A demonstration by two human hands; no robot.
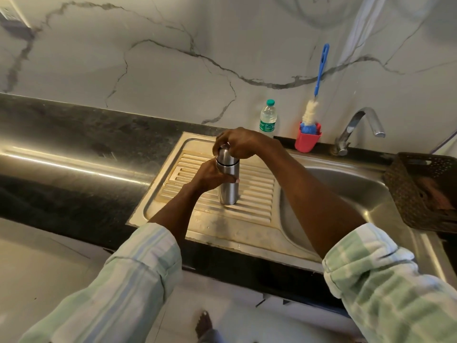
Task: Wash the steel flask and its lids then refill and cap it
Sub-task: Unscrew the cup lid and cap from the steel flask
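A steel flask (228, 191) stands upright on the ribbed drainboard (257, 194) of the steel sink. My left hand (210, 175) grips the flask's body at mid height, fingers wrapped round it. My right hand (238, 143) comes from above and grips the steel lid (223, 155) on top of the flask. A dark seam shows between lid and body. The top of the lid is hidden under my right fingers.
Behind the drainboard stand a plastic water bottle (267, 118) with a green cap and a red holder (307, 139) with a blue-handled bottle brush (319, 78). The tap (356, 127) sits above the sink basin (346, 191). A brown basket (425, 189) lies at the right. A black counter (61, 154) runs left.
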